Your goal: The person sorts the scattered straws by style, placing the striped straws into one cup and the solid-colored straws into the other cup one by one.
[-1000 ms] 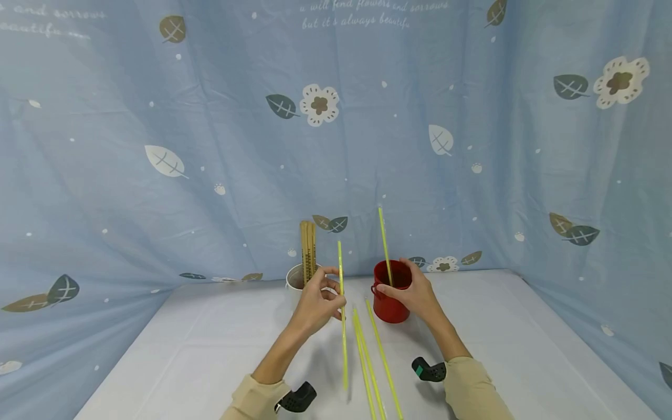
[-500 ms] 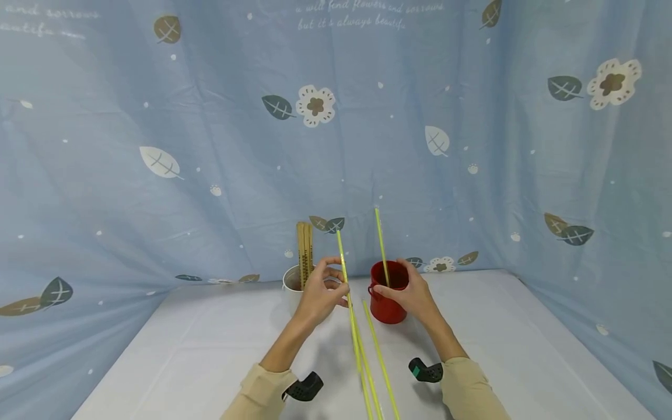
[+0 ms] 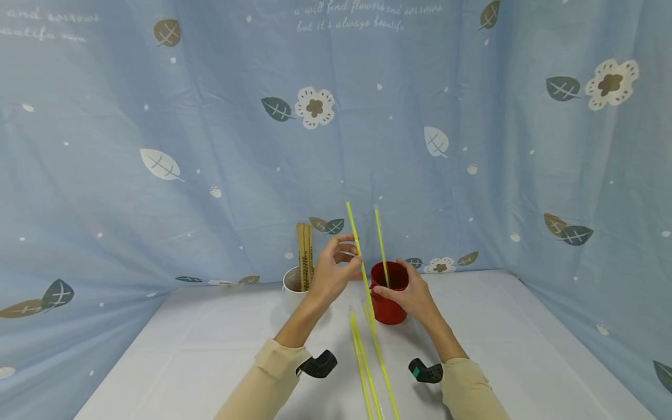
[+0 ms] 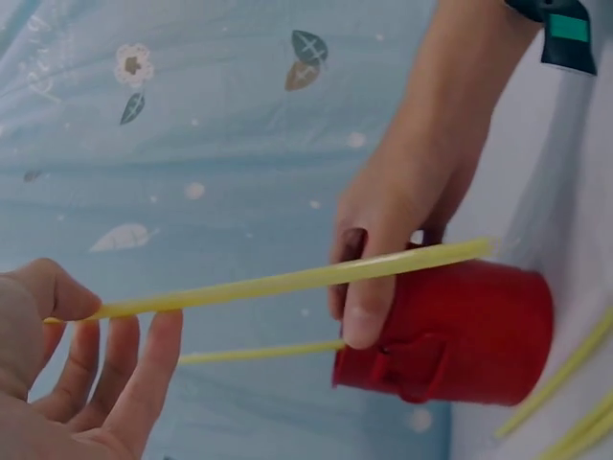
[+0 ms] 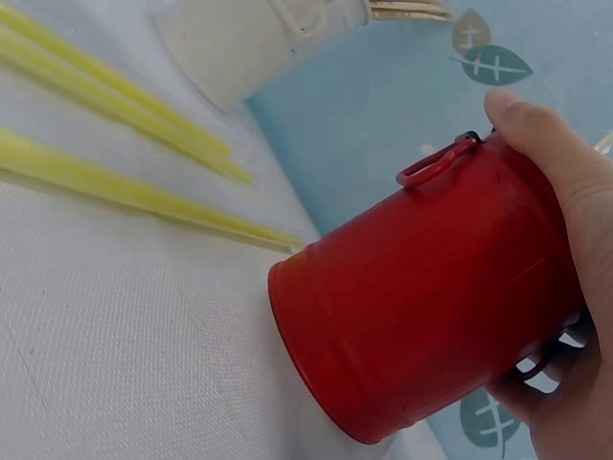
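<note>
My left hand (image 3: 332,273) pinches a thin yellow glow stick (image 3: 353,224) between thumb and fingertips, the other fingers spread apart. The stick stands nearly upright beside the red bucket (image 3: 389,314), its lower end in front of the bucket's left side. My right hand (image 3: 415,296) grips the bucket by its rim, thumb at the near side; in the right wrist view the red wall (image 5: 421,297) and a small side handle (image 5: 436,163) show. Another glow stick (image 3: 381,239) leans inside the bucket. In the left wrist view the held stick (image 4: 278,283) crosses in front of the right hand.
Several more glow sticks (image 3: 364,356) lie on the white tabletop (image 3: 210,350) in front of the bucket. Behind my left hand stands a white bucket (image 3: 294,298) with a bundle of wooden chopsticks (image 3: 303,251). A blue patterned curtain (image 3: 231,116) hangs behind.
My left hand has moved right and up with the glow stick, bringing it close to the red bucket. The stick now tilts to the left at its top. My right hand stays on the bucket.
</note>
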Tool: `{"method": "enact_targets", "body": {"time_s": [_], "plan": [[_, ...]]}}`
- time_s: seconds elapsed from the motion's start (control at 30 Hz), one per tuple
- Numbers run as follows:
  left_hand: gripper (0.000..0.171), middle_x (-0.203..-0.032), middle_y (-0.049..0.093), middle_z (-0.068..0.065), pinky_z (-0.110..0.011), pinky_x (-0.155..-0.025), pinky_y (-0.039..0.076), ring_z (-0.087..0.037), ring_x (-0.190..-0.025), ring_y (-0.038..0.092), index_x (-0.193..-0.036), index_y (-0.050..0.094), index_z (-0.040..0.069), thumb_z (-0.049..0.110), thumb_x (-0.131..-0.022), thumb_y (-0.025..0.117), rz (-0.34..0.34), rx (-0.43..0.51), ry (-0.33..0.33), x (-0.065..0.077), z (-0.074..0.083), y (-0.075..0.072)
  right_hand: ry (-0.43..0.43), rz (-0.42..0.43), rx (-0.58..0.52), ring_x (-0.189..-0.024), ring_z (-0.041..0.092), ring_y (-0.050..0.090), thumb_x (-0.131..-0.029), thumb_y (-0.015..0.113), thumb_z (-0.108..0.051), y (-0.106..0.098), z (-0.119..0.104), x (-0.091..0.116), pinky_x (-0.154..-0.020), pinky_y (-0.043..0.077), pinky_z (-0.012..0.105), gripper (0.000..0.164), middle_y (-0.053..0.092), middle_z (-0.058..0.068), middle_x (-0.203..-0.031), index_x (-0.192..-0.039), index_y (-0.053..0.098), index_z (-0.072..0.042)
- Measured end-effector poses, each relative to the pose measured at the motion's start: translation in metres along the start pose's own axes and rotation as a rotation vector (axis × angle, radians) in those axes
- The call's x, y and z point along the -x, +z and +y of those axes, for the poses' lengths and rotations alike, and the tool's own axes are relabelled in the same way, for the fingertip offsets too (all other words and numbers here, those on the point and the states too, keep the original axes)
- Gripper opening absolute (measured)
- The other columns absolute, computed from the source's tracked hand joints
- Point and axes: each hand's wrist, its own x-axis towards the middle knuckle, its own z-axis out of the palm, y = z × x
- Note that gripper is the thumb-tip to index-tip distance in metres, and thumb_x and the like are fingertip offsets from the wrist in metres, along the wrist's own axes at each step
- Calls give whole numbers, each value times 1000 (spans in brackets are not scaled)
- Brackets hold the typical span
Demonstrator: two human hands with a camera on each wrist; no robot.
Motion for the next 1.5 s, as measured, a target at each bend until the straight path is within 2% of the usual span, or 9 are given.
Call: {"method": "enact_targets", "body": {"time_s": [0.13,0.33,0.6,0.73,0.83,1.03,1.2,1.43,1.5], "plan": [[37,-108,58,-27,-48,-74,60,-37,-91,63,-128,52,0,-5,-92,56,35,6,59,-4,18,5,-12,9,7,-126,32,52,-76,81,-49,0,2,0,-95,52,54,97,50,11,-141,-151,31,-13],[38,-111,57,-30,-50,-75,59,-43,-97,63,-131,50,-2,-5,-93,55,102,-8,109,-15,23,12,-50,27,18,-122,31,54,-77,83,-45,1,3,-2,-94,53,52,93,53,12,-136,-148,35,-9],[42,-114,60,-29,-46,-75,60,-41,-99,63,-136,49,4,1,-95,58,143,-35,154,-44,5,16,-49,27,17,-125,31,53,-76,83,-46,-1,0,-1,-97,51,53,95,52,13,-139,-150,34,-11],[39,-109,62,-20,-40,-72,61,-33,-96,65,-133,52,11,5,-95,61,174,-36,186,-54,6,17,-9,3,-1,-129,32,50,-76,81,-50,-2,-2,0,-96,51,54,98,49,10,-143,-152,30,-15],[39,-106,62,-16,-35,-70,61,-30,-94,66,-132,52,11,6,-95,61,189,-57,209,-58,8,19,-2,-5,-6,-130,32,48,-76,81,-51,-3,-2,0,-96,51,55,99,48,10,-144,-152,29,-14],[40,-105,64,-18,-37,-68,61,-31,-90,68,-132,52,3,2,-94,62,194,-129,232,-62,2,25,-3,-5,-6,-130,32,49,-77,81,-49,-2,-1,1,-96,51,55,99,48,10,-144,-152,29,-13],[39,-104,66,-20,-36,-66,61,-33,-88,69,-130,54,5,0,-92,63,200,-167,235,-63,-11,28,-2,-2,4,-129,32,50,-77,81,-49,-2,-2,1,-95,51,54,97,49,10,-143,-152,30,-14],[39,-100,67,-16,-22,-61,57,-28,-85,70,-129,55,5,1,-92,63,178,-257,232,-60,-27,34,-6,2,2,-130,32,50,-77,81,-49,-2,-3,1,-97,50,55,98,49,10,-144,-152,29,-13],[39,-99,67,-15,-23,-61,56,-26,-84,71,-130,55,7,2,-92,64,161,-299,235,-58,-33,35,-6,3,-1,-129,32,50,-77,81,-49,-2,-3,1,-97,50,55,98,49,10,-143,-152,29,-13]]}}
